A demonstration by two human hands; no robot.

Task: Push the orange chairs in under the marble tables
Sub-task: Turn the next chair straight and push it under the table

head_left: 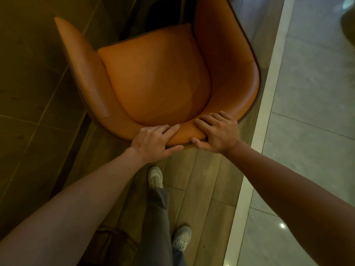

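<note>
On orange chair rim, left hand, right hand, both gripping (thumbs behind)

Light is dim and warm, casting yellow-brown over the dark floor at left; the orange chair shows a soft sheen on its seat and a brighter gleam along its right inner curve; the pale tiles at right are brightest, cool grey, with one small glare spot low down. The right forearm sits in deep shadow; the left forearm is lit more evenly; wide-angle bending bows lines near the edges; the top right corner is smeared.
</note>
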